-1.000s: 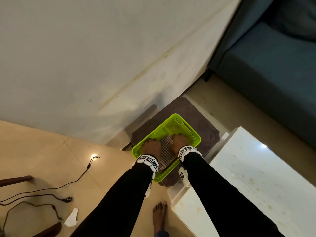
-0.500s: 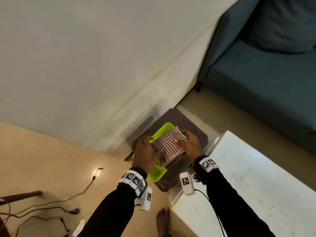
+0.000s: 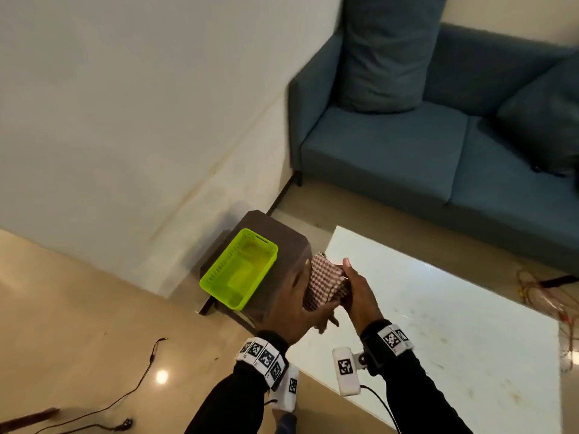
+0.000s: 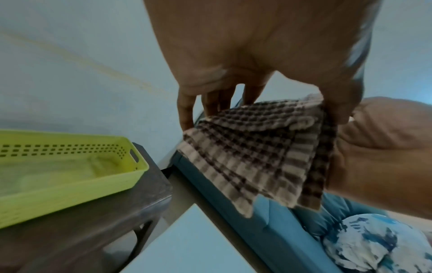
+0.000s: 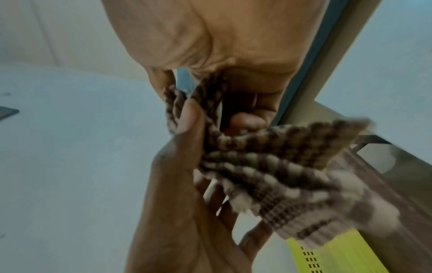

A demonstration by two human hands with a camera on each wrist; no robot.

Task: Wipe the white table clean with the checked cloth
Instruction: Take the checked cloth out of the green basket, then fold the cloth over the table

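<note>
The folded brown-and-white checked cloth (image 3: 324, 283) hangs in the air between both hands, over the gap between the stool and the near left corner of the white table (image 3: 438, 324). My left hand (image 3: 300, 305) grips it from the left and below. In the left wrist view the left fingers (image 4: 210, 103) lie behind the cloth (image 4: 257, 153), with the thumb on its right edge. My right hand (image 3: 354, 286) pinches the cloth's right side, thumb on top. The right wrist view shows the bunched cloth (image 5: 268, 162) pinched in the right hand. The table top carries faint brownish marks.
An empty lime-green basket (image 3: 239, 267) sits on a dark brown stool (image 3: 282, 242) left of the table. A blue sofa (image 3: 438, 136) stands beyond the table. Cables lie on the tiled floor (image 3: 94, 339) at left, and a tangle of wires (image 3: 545, 289) at the table's far right.
Both hands have lifted the cloth out of the green basket and carried it right, towards the table's corner. The basket now stands empty, and the head view has swung right.
</note>
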